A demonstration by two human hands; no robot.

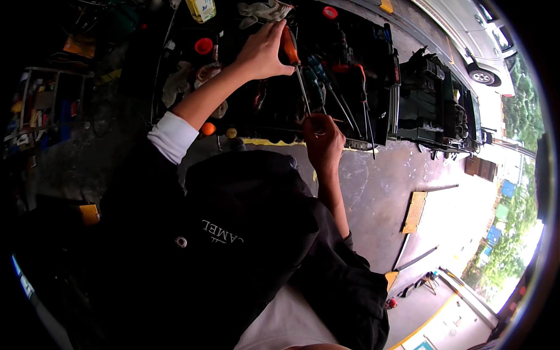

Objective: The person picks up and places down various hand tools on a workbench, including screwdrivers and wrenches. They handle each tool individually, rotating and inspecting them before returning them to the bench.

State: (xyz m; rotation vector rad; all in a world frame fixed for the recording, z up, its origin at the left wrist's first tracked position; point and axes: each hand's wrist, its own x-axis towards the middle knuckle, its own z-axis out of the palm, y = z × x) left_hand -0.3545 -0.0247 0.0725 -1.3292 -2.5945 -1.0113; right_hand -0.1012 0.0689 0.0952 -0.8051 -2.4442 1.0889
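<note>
A screwdriver with an orange handle (289, 45) and a long metal shaft is held up between my two hands, above a dark, cluttered bench. My left hand (262, 53) curves along the handle, fingertips at its butt end and thumb low by the collar. Near the shaft's far end, my right hand (325, 140) has its fingers closed around the tip, which they hide. Just right of the shaft lie screwdrivers with teal handles (315, 69). Another, with a red and black handle (362, 76), points its shaft past the bench's near edge.
Pale work gloves (176, 85) and red ring-shaped items (203, 46) lie on the bench's left side. An orange round object (208, 128) is by its near edge. Black equipment (434, 96) stands to the right. Beyond it are a parked vehicle (466, 41) and a shelf rack (44, 105) far left.
</note>
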